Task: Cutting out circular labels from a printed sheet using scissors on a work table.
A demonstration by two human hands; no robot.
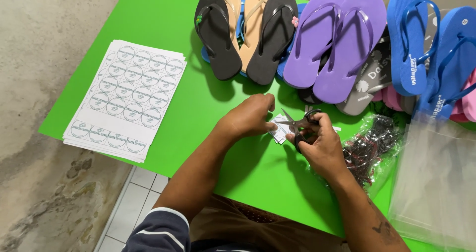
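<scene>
Centre of frame, the right hand (322, 145) is gripping black-handled scissors (300, 125), fingers curled through the loops, blades open, while the left hand (250, 117) is pinching small paper labels (277, 130) on the green table (208, 113).

- Both forearms are stretched forward and angled inward, so that the hands are brought close together
- The left hand (249, 117) is held palm down, knuckles up, with the fingers curled and the fingertips pinched together
- The right hand (320, 145) is turned back up, its fingers bent and closed in a grip
- A dark mark is seen on the right forearm
</scene>
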